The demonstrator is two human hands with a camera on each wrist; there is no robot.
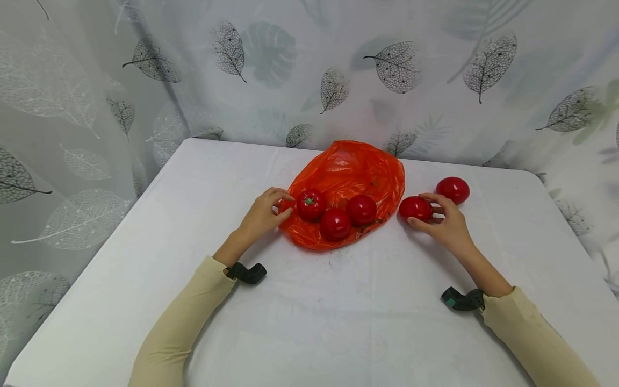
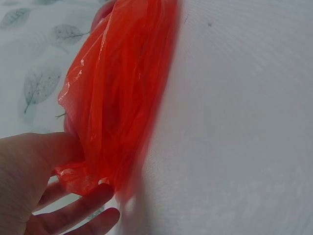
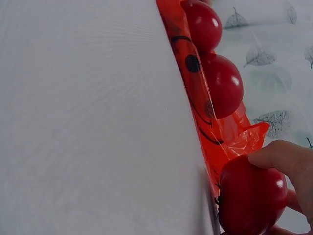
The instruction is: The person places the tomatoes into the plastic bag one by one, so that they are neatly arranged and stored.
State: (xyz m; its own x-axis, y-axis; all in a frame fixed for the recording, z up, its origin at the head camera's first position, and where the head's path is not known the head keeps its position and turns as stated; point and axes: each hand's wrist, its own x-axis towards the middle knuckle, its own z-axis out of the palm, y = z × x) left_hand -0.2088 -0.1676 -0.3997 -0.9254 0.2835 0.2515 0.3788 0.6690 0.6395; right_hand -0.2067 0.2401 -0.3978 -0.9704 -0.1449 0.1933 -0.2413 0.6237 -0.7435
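Observation:
A red plastic bag lies spread on the table with three tomatoes on it, one tomato showing its green stem. At the bag's left edge, my left hand holds the plastic between thumb and fingers. The left wrist view shows the thumb against the crumpled bag. Just right of the bag, my right hand grips another tomato, thumb on its near side and fingers on the far side. In the right wrist view this tomato sits close beside the bag's edge.
One more tomato lies on the white table behind my right hand. A leaf-patterned curtain hangs along the table's back and left side. Dark wrist-camera mounts jut inward from both wrists.

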